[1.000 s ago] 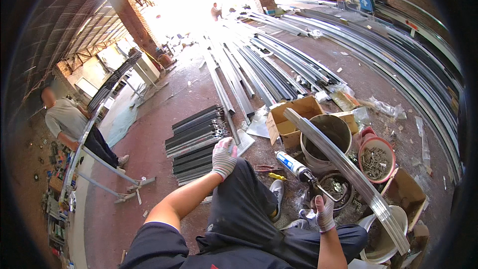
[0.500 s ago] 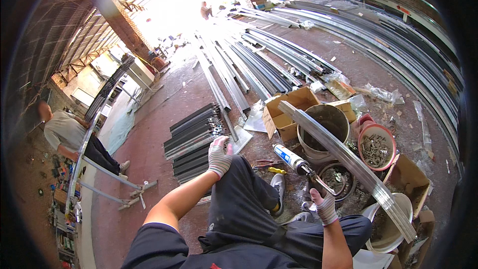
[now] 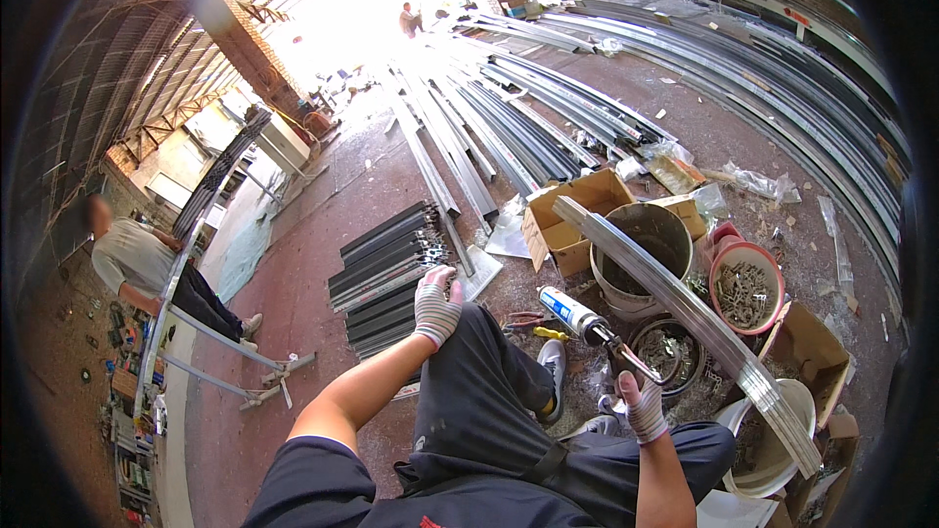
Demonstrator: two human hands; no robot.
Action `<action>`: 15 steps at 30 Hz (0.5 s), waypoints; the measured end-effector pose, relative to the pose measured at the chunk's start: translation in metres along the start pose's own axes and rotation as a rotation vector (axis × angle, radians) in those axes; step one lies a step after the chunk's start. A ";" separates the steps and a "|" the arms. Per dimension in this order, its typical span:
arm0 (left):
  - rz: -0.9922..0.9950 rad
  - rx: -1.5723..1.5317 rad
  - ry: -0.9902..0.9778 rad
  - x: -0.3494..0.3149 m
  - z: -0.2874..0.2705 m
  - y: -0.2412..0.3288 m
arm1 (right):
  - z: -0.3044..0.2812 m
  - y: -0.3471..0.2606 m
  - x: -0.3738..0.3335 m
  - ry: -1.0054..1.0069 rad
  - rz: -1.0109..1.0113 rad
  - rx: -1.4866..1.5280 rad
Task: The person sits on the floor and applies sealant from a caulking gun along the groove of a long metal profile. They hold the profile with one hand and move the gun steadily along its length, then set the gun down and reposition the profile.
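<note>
My right hand (image 3: 644, 409), in a striped work glove, is wrapped round the handle of a caulking gun (image 3: 626, 357). A white and blue sealant tube (image 3: 572, 311) sits in the gun, its front end pointing up and left over the floor. Beside my raised knee my left hand (image 3: 437, 308), gloved the same way, has its fingers curled; a small greyish thing seems to show at the fingertips, too small to name. Just beyond it lies a row of short black and silver metal profiles (image 3: 386, 269) with metal fittings at their right ends. Pliers (image 3: 526, 320) and a yellow-handled tool (image 3: 550, 333) lie between my feet and the profiles.
A bundle of silver profiles (image 3: 685, 332) lies slanting across a large bucket (image 3: 641, 244) and a white bucket (image 3: 782, 440). A red bucket (image 3: 743, 286) holds small metal parts. Cardboard boxes (image 3: 577, 215) and long profiles (image 3: 528, 127) spread beyond. A co-worker (image 3: 142, 259) stands by a metal rack at left.
The whole view has shifted slightly to the right and down. Both hands keep nearly the same place and grip; the caulking gun stays in my right hand.
</note>
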State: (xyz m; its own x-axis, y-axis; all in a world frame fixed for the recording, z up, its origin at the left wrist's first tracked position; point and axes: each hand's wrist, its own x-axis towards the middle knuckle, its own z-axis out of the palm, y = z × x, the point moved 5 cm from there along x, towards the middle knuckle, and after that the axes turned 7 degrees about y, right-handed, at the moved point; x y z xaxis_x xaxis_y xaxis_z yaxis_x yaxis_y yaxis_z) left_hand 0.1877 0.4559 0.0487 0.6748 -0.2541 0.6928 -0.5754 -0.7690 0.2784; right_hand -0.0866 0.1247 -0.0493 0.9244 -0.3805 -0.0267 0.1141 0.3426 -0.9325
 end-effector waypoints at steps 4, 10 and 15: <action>-0.012 0.005 -0.002 0.000 0.001 -0.002 | -0.002 0.006 0.000 0.010 -0.008 0.033; -0.010 0.017 0.007 -0.001 0.001 0.000 | -0.002 0.005 0.002 0.013 0.017 -0.009; -0.023 0.041 -0.009 0.000 0.002 0.001 | 0.002 -0.007 0.002 0.056 -0.150 -0.114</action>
State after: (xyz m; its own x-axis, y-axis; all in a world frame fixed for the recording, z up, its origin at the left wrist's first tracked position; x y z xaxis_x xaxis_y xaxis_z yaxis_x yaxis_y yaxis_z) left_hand 0.1878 0.4545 0.0475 0.6915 -0.2412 0.6809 -0.5407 -0.7979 0.2665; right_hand -0.0851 0.1236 -0.0421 0.8781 -0.4684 0.0982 0.2038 0.1804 -0.9622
